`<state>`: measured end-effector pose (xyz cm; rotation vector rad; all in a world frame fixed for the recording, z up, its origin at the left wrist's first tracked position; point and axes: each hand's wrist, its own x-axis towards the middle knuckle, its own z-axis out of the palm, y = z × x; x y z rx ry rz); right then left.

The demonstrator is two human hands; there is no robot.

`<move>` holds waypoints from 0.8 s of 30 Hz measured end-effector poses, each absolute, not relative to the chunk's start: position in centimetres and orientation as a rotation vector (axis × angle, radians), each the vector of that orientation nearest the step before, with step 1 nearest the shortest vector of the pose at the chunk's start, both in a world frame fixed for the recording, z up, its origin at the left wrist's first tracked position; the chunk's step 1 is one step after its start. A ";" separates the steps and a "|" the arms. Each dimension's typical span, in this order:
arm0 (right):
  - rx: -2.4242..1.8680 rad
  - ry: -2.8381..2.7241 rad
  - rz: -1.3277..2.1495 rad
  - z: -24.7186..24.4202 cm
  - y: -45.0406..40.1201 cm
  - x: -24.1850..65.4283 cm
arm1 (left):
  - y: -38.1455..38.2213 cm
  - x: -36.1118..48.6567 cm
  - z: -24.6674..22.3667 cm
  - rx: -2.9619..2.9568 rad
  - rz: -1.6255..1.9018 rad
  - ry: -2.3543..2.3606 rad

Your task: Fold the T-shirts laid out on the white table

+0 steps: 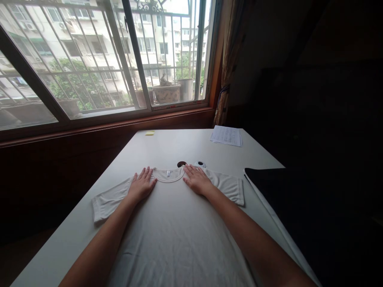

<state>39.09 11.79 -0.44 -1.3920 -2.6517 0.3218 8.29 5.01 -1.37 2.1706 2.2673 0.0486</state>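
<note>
A white T-shirt (pixel 179 227) lies spread out on a white table, its round collar pointing away from me and a short sleeve out to each side. My left hand (pixel 141 184) rests flat on the left shoulder beside the collar, fingers stretched out. On the right shoulder, close to the collar's other edge, my right hand (pixel 196 179) lies flat as well, fingers extended. Inside the neckline a small label shows. My forearms cover parts of the shirt's sides, and its lower hem runs out of view.
The white table (pixel 176 147) has a dark round hole (pixel 181 164) and a small white-and-black object (pixel 200 164) beyond the collar. Papers (pixel 227 136) lie at the far right, a yellow note (pixel 150 133) at the far left. Black material (pixel 278 199) covers the right edge. A barred window stands behind.
</note>
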 end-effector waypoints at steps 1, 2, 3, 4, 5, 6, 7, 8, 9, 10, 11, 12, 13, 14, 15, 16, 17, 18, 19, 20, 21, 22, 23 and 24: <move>-1.402 -2.651 0.318 -0.4 11.8 39.1 | 5.0 8.3 -1.4 2.168 0.049 2.266; -1.412 -2.649 0.313 -0.4 11.9 39.2 | 5.1 8.2 -1.4 2.166 0.051 2.263; -1.421 -2.645 0.306 -0.5 11.9 39.3 | 5.1 8.2 -1.3 2.166 0.055 2.260; -1.428 -2.640 0.297 -0.6 12.0 39.4 | 5.2 8.1 -1.3 2.166 0.058 2.257; -1.435 -2.634 0.286 -0.7 12.0 39.5 | 5.2 8.0 -1.3 2.168 0.060 2.253; -1.441 -2.628 0.274 -0.8 12.1 39.7 | 5.3 7.9 -1.3 2.171 0.060 2.247; -1.447 -2.621 0.262 -0.9 12.2 39.9 | 5.4 7.8 -1.2 2.174 0.058 2.240; -1.453 -2.614 0.251 -1.1 12.2 40.0 | 5.5 7.7 -1.2 2.177 0.057 2.232; -1.462 -2.608 0.241 -1.2 12.3 40.1 | 5.5 7.6 -1.2 2.179 0.056 2.226; -1.471 -2.603 0.236 -1.3 12.4 40.2 | 5.6 7.5 -1.1 2.181 0.057 2.221; -1.477 -2.602 0.235 -1.4 12.5 40.2 | 5.7 7.4 -1.1 2.182 0.059 2.218; -1.482 -2.602 0.236 -1.4 12.6 40.3 | 5.8 7.4 -1.0 2.180 0.059 2.219; -1.486 -2.601 0.237 -1.4 12.8 40.3 | 5.9 7.3 -1.0 2.178 0.057 2.223; -1.495 -2.599 0.233 -1.4 12.9 40.4 | 5.9 7.3 -1.0 2.175 0.052 2.227; -1.509 -2.596 0.228 -1.4 13.1 40.6 | 6.0 7.3 -1.0 2.172 0.045 2.231; -1.530 -2.590 0.219 -1.3 13.3 40.8 | 6.0 7.4 -1.0 2.168 0.034 2.236; -1.551 -2.584 0.208 -1.3 13.5 41.1 | 6.1 7.4 -1.0 2.167 0.024 2.239; -1.565 -2.581 0.194 -1.2 13.6 41.6 | 6.1 7.4 -1.0 2.169 0.018 2.242; -1.565 -2.583 0.178 -1.1 13.7 42.1 | 6.1 7.4 -1.0 2.171 0.012 2.243; -1.549 -2.587 0.161 -1.1 13.7 42.6 | 6.1 7.5 -1.0 2.172 0.009 2.244; -1.528 -2.590 0.147 -1.1 13.7 43.3 | 6.1 7.5 -1.0 2.175 0.010 2.244; -1.507 -2.588 0.138 -1.1 13.6 44.0 | 6.1 7.5 -1.0 2.180 0.014 2.241; -1.496 -2.580 0.136 -1.1 13.4 44.7 | 6.0 7.5 -1.1 2.184 0.020 2.239; -1.498 -2.565 0.142 -1.2 13.3 45.5 | 6.0 7.4 -1.1 2.186 0.024 2.239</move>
